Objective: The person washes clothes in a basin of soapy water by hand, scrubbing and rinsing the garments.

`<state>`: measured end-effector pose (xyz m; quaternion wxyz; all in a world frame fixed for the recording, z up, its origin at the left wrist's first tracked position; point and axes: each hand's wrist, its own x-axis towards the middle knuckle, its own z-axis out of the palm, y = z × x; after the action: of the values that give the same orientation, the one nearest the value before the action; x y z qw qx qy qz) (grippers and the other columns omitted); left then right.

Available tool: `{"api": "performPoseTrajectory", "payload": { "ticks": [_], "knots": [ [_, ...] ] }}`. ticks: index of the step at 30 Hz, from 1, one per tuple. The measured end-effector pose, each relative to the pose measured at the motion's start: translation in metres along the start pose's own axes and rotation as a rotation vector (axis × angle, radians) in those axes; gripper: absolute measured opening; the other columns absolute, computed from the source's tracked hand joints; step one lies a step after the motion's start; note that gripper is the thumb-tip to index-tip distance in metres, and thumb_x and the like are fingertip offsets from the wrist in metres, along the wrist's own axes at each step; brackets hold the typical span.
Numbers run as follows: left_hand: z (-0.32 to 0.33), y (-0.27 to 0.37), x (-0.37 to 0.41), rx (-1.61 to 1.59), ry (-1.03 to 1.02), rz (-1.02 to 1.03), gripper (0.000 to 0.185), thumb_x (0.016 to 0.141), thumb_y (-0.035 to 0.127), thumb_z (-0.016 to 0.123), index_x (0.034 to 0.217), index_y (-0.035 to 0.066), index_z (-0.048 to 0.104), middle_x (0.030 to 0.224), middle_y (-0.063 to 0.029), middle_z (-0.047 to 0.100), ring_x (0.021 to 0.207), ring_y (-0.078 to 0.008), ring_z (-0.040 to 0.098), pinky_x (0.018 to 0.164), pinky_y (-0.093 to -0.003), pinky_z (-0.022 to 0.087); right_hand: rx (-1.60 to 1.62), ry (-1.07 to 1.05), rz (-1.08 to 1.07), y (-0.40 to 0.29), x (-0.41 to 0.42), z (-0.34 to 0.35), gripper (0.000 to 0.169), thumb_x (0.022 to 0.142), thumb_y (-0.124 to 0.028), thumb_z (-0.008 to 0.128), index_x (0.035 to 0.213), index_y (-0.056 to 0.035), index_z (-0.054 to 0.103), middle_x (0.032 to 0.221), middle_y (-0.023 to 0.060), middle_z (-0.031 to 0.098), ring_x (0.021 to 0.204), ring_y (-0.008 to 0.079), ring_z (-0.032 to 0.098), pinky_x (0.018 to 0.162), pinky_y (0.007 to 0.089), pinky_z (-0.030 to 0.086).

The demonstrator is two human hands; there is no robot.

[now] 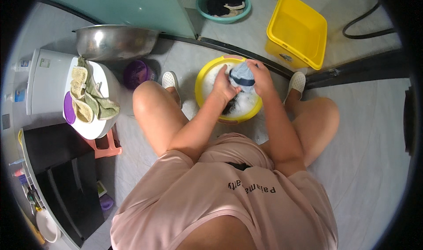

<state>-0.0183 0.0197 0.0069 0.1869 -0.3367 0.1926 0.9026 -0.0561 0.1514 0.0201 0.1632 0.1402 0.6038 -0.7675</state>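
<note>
Both my hands grip a wet, light blue cloth [244,72] with a dark navy band, held just above a round yellow basin [200,85]. My left hand [226,85] has its palm turned up at the cloth's left side, thumb raised. From the right, my right hand [261,76] closes its fingers over the cloth's edge. White suds [244,106] cover the water in the basin. A dark item [230,107] shows through the foam near my left wrist, partly hidden by it. The basin stands on the tiled floor between my feet.
A teal basin [202,10] of dark clothes and a yellow plastic tub [297,28] stand beyond a dark door sill. To the left are a large metal basin [115,42], a purple bucket [136,74] and a toilet [107,95] with green cloths [91,98] on its lid.
</note>
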Motion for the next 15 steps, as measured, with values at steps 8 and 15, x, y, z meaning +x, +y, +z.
{"api": "performPoseTrajectory", "payload": {
  "ticks": [8, 15],
  "knots": [
    [-0.023, -0.022, 0.018, -0.062, -0.128, 0.119, 0.033, 0.095, 0.03, 0.04, 0.104, 0.002, 0.057, 0.095, -0.0138, 0.062, 0.085, -0.0284, 0.059, 0.081, -0.0408, 0.049, -1.125, 0.021, -0.544, 0.018, -0.044, 0.042, 0.023, 0.083, -0.028, 0.058, 0.085, -0.0054, 0.061, 0.077, 0.0224, 0.062, 0.073, 0.0416, 0.06, 0.067, 0.0488, 0.047],
    [-0.032, -0.009, 0.01, 0.061, -0.166, 0.069, 0.032, 0.095, 0.029, 0.04, 0.107, 0.003, 0.056, 0.107, -0.0144, 0.061, 0.097, -0.0306, 0.058, 0.087, -0.0419, 0.047, -1.224, -0.056, -0.659, 0.012, -0.071, 0.059, 0.022, 0.084, -0.026, 0.054, 0.088, -0.0067, 0.064, 0.082, 0.0212, 0.064, 0.069, 0.0418, 0.061, 0.066, 0.0496, 0.049]
  ]
}}
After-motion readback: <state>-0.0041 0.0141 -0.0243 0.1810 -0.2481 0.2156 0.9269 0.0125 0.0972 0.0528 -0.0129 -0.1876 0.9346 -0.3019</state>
